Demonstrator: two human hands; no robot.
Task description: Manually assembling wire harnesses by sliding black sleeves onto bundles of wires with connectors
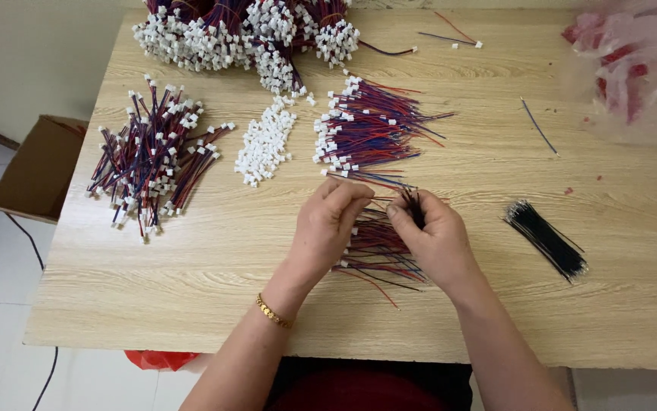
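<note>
1. The left hand (pixel 328 221) is curled, fingertips pinched down on thin red and blue wires (pixel 378 247) lying on the wooden table (pixel 214 259).
2. The right hand (pixel 435 232) is closed around a small tuft of black wire ends (pixel 413 204), held between thumb and fingers just beside the left hand.
3. The loose red and blue wires fan out beneath and between the 2 hands, near the table's front middle.
4. Just beyond the hands lies a bundle of wires with white plugs (pixel 362 129); left of it, a heap of loose white plugs (pixel 266 143).
5. Further left sits another pile of plugged wires (pixel 153 156); a big mass of them (pixel 244 34) is at the far edge.
6. A bunch of black wires (pixel 545 240) lies well to the right.
7. A cardboard box (pixel 35 167) stands on the floor at left.
</note>
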